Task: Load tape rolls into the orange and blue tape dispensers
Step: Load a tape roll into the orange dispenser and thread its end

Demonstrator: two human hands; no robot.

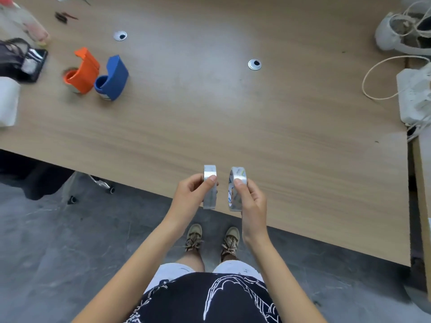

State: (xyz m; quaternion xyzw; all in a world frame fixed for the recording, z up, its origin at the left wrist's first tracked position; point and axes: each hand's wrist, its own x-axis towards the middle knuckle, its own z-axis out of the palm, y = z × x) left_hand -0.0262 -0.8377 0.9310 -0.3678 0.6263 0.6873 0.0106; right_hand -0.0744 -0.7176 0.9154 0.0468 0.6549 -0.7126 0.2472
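Note:
I hold two clear tape rolls upright over the near edge of the wooden table (pixel 233 117). My left hand (pixel 191 194) grips the left tape roll (pixel 209 173), thumb across its outer band. My right hand (pixel 250 201) grips the right tape roll (pixel 236 176), whose printed inner core faces left. The two rolls are side by side, a small gap between them. Far off at the table's left stand the orange tape dispenser (pixel 82 71) and, right beside it, the blue tape dispenser (pixel 113 78). Each dispenser seems to sit over a roll.
Two round grommet holes (pixel 120 35) (pixel 254 64) pierce the tabletop. A dark pouch (pixel 21 59) and a white object (pixel 8 101) lie at the left edge. A white power strip (pixel 414 96) with cable and a white headset (pixel 401 31) sit at the right.

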